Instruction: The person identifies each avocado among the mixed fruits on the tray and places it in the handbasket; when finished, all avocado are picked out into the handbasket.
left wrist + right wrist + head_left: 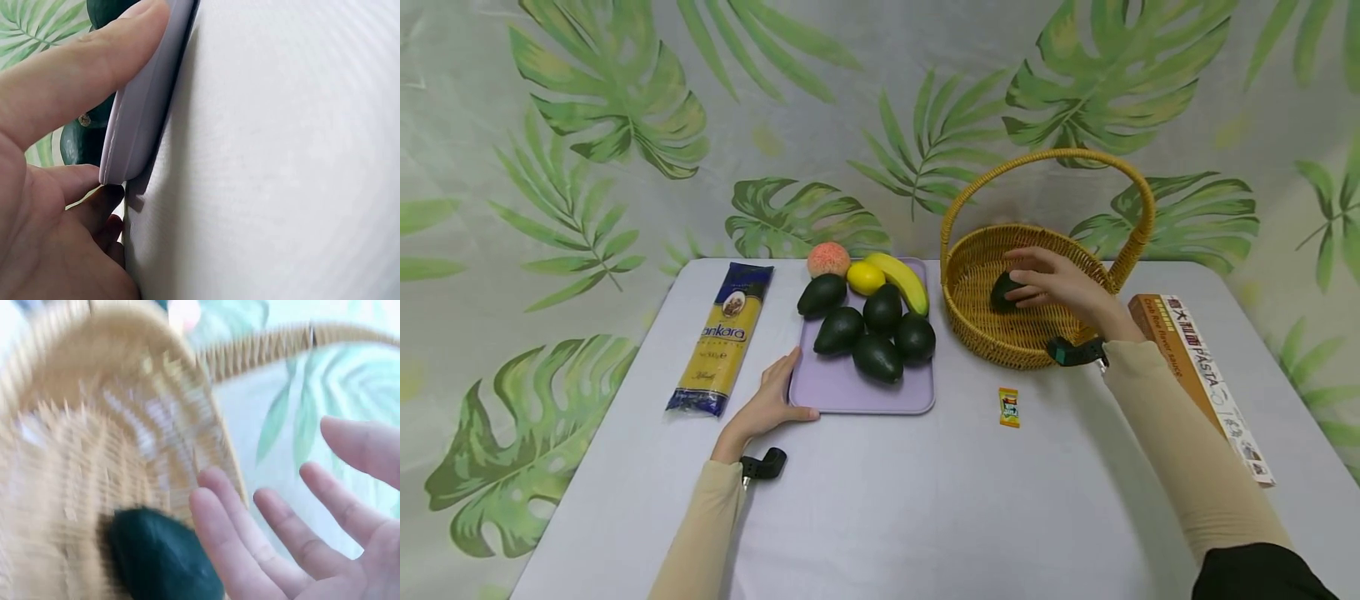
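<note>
At the front left corner of the lilac tray (820, 398), my left hand (767, 404) holds the rim, thumb along the front edge and fingers along the left side. The left wrist view shows the thumb (94, 69) across the tray's wall (140, 125). Several dark green avocados (877, 358) lie on the tray with a lemon (866, 277), a banana (904, 282) and a peach (828, 259). My right hand (1056, 287) is over the wicker basket (992, 342), its fingers spread and holding nothing. An avocado (162, 556) lies inside the basket, just beside the fingertips.
A pasta packet (718, 342) lies left of the tray. In front of the basket is a small yellow snack packet (1009, 407). A long pasta box (1202, 383) lies to the right, by my right forearm. The basket's tall handle (1052, 157) arches above its bowl.
</note>
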Action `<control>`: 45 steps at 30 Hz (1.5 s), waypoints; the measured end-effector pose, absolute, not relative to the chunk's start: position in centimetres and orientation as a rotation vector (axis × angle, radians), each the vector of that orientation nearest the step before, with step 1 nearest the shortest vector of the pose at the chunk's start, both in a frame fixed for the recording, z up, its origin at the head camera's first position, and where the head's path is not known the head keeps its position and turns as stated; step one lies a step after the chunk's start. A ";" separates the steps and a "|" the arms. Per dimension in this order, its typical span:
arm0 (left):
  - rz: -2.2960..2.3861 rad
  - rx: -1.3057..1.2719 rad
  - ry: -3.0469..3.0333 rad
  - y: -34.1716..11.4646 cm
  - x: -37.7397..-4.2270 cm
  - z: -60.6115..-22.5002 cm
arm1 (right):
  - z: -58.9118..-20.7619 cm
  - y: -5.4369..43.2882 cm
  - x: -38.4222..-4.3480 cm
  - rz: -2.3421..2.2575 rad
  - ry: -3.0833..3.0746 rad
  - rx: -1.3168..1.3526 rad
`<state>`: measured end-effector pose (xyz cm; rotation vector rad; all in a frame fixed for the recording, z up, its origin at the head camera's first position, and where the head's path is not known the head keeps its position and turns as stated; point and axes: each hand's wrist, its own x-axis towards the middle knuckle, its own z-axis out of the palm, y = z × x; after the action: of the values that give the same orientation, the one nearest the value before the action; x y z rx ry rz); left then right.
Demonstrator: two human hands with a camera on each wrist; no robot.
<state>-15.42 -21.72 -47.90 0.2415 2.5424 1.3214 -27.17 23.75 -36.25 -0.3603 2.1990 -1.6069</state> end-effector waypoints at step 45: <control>1.347 0.206 2.519 -21.8 -15.2 -47.9 | -41.8 5.0 -20.8 -0.861 2.553 -0.824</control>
<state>-15.25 -21.79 -47.86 0.2057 2.5187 1.3475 -20.79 5.00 -41.75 -0.8244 2.5533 -0.8611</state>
